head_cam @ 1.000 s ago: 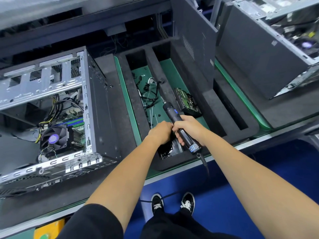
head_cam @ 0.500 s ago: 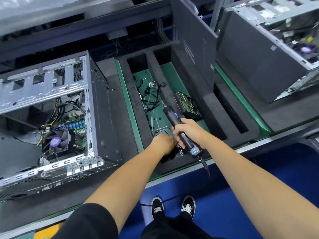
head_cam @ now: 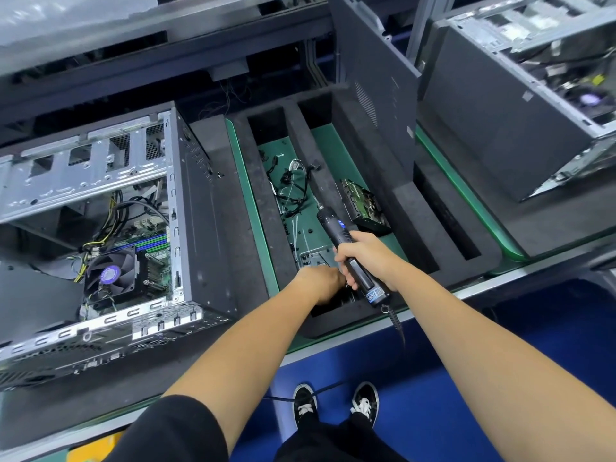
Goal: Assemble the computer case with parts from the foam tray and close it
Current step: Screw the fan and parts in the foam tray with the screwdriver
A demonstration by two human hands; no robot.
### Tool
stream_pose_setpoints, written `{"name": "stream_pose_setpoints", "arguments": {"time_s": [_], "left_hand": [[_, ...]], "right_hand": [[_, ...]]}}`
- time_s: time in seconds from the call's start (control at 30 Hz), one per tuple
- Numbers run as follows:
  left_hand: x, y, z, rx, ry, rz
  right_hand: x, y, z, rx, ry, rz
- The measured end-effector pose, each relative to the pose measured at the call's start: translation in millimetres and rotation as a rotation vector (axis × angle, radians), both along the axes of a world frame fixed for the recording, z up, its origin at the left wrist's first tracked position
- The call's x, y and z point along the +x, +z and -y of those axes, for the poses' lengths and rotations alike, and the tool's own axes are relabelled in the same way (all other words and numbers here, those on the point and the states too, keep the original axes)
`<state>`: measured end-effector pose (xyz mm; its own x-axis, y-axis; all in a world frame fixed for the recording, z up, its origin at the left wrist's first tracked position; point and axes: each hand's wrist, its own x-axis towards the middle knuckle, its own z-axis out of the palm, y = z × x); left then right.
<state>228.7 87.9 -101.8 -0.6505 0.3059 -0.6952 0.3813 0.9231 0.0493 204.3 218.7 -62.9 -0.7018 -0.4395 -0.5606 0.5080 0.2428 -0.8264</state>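
1. The foam tray's (head_cam: 256,208) long left slot lay open from above, but loose cables (head_cam: 293,185) cluttered its middle.
2. The left hand (head_cam: 321,281) filled that slot's near end.
3. The right hand (head_cam: 365,258) and its electric screwdriver (head_cam: 346,248) crossed the divider.
4. The upright side panel (head_cam: 373,81) walled the tray's right.

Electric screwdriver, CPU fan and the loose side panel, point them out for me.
electric screwdriver (head_cam: 336,230): head view, on its black barrel above the grip.
CPU fan (head_cam: 111,274): head view, on its purple hub.
side panel (head_cam: 376,71): head view, on its flat face, standing in the tray.
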Motion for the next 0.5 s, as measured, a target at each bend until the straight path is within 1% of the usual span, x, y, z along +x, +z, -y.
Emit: {"name": "stream_pose_setpoints", "arguments": {"time_s": [0.1, 0.3, 0.5], "left_hand": [[-0.5, -0.8, -0.7, -0.007, -0.001, -0.001], [-0.8, 0.6, -0.3, 0.016, 0.09, -0.035], [-4.2, 1.6, 1.8, 0.095, 0.142, -0.054]], "right_hand": [[0.0, 0.5, 0.2, -0.001, -0.002, 0.012], [-1.7, 1.0, -0.3, -0.011, 0.01, 0.026], [-1.5, 1.9, -1.6, -0.024, 0.013, 0.015]]}}
